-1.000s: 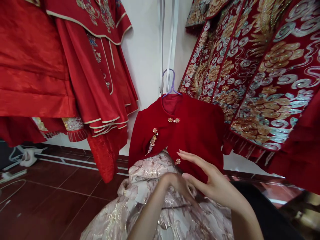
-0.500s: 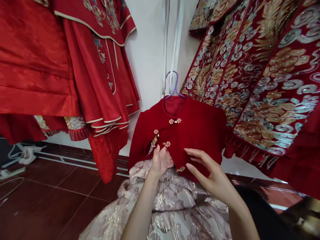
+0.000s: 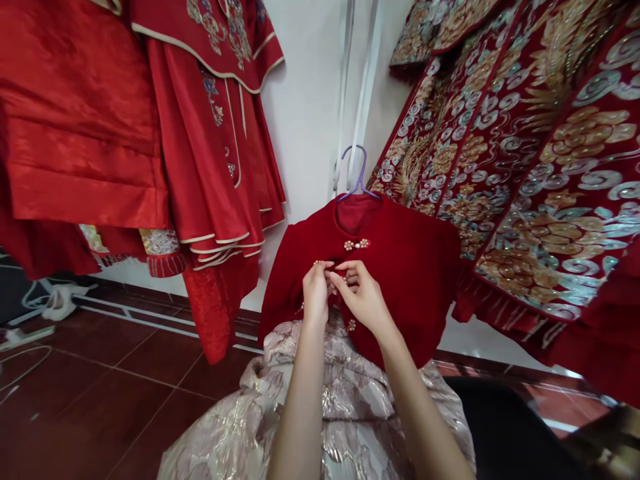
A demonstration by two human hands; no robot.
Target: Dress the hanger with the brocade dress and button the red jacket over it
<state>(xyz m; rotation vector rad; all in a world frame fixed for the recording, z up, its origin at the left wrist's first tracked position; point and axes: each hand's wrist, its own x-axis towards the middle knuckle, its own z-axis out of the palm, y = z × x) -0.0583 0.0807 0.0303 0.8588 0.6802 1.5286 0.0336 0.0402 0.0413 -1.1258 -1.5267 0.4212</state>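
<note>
A short red velvet jacket (image 3: pixel 410 273) hangs on a purple hanger (image 3: pixel 360 180) over a shiny pale pink-and-gold floral skirt (image 3: pixel 250 427). At the jacket's front opening my left hand (image 3: pixel 316 293) pinches the edge beside a small flower ornament. Close against it, my right hand (image 3: pixel 364 297) pinches the other front edge; the fingertips of both hands nearly meet and hide what lies between them. The flower clasp at the collar (image 3: pixel 357 245) is joined. Lower down, another flower clasp (image 3: pixel 351 325) shows on the right-hand panel's edge.
Red garments with pale piping (image 3: pixel 220 167) hang at left, and a heavily embroidered red and gold garment (image 3: pixel 540 187) hangs at right. White rack poles (image 3: pixel 357 100) stand behind the hanger. A white shoe (image 3: pixel 61 303) and cables lie near the rack base at far left.
My right hand has moved left and up from the open front panel to meet my left hand. My left hand has risen slightly along the front edge. The view has shifted slightly.
</note>
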